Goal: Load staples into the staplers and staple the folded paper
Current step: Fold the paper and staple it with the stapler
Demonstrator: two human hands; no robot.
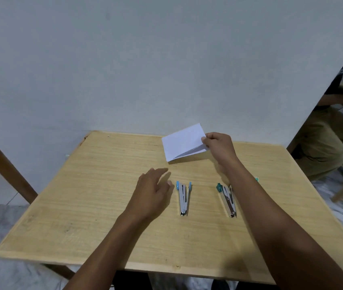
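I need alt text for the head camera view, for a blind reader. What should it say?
The right hand pinches a folded white paper at the far side of a wooden table. The left hand hovers open beside a light blue stapler; a teal stapler lies further right.

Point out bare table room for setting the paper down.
Bare: the table left of the left hand, and the near strip below both staplers. Crowded: centre-right, with the blue stapler, green stapler and right hand holding the folded paper.

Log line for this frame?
right hand pinches folded paper | left hand empty beside blue stapler | green stapler on table
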